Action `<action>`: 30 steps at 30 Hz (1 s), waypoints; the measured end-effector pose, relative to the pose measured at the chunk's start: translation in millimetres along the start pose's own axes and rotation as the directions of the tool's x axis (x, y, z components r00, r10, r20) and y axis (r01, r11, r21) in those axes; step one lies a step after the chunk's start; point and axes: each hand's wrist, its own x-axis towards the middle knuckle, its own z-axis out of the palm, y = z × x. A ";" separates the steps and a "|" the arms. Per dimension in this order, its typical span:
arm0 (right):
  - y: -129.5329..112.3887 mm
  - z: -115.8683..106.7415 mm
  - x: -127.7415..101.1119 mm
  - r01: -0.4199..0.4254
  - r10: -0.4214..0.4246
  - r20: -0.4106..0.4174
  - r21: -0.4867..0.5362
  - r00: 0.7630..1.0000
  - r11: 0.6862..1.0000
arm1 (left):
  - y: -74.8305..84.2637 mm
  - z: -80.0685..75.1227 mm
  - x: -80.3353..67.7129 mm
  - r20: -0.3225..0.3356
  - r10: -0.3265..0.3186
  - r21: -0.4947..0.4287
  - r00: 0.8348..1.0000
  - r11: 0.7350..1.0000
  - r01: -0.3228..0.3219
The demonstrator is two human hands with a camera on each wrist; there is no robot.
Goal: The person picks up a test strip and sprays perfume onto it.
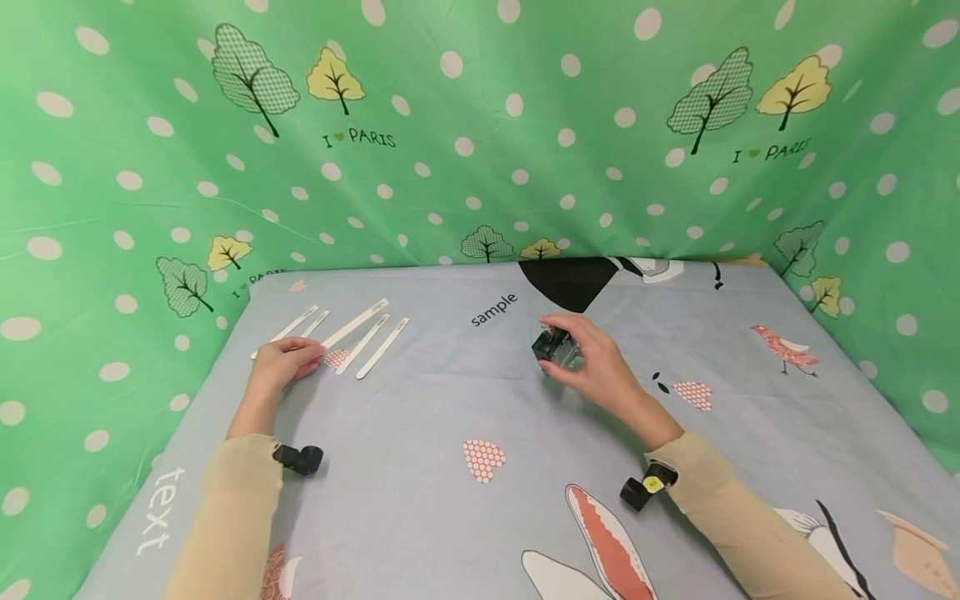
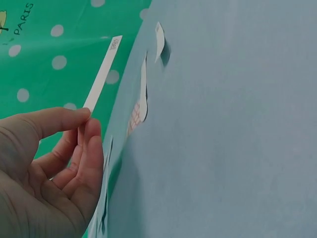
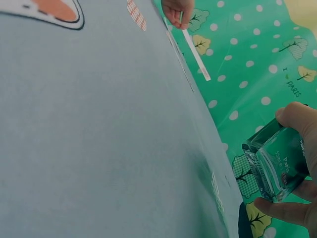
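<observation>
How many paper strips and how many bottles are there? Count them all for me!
White paper strips: 5 (one pinched in the left hand, four lying on the table cloth)
Glass bottles: 1 (the glass bottle in the right hand)
Total: 6

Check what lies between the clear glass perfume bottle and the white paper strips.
Head view: only bare grey-blue printed cloth with the word "sample" between the bottle and the strips.
</observation>
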 end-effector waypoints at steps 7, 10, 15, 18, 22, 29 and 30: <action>1.4 0.9 -0.8 0.006 -0.006 0.000 -0.003 1.000 1.000 | 5.6 6.6 -0.9 0.006 -0.005 0.024 1.000 1.000 0.005; 1.4 0.8 -0.8 0.003 -0.003 0.002 0.000 1.000 1.000 | 7.9 8.4 -1.9 0.013 -0.002 0.041 1.000 0.999 0.002; 0.6 0.6 0.4 0.006 -0.006 -0.002 0.008 1.000 1.000 | 12.4 11.9 -2.4 0.037 0.029 0.032 0.999 0.999 -0.031; 0.8 1.4 0.6 0.009 -0.009 -0.007 0.010 1.000 1.000 | 15.3 14.3 -2.5 0.045 0.039 0.033 0.998 0.999 -0.041; 1.4 2.6 0.2 0.006 -0.005 -0.005 0.008 1.000 1.000 | 19.1 18.0 -3.8 0.066 0.046 0.027 0.997 0.999 -0.048; -0.7 1.7 0.3 -0.015 0.014 0.011 0.013 1.000 1.000 | 25.6 25.9 -8.0 0.080 0.080 0.020 0.994 0.996 -0.082; -1.0 1.5 0.2 -0.016 0.016 0.011 0.013 1.000 1.000 | 26.0 26.9 -8.5 0.080 0.083 0.021 0.993 0.996 -0.085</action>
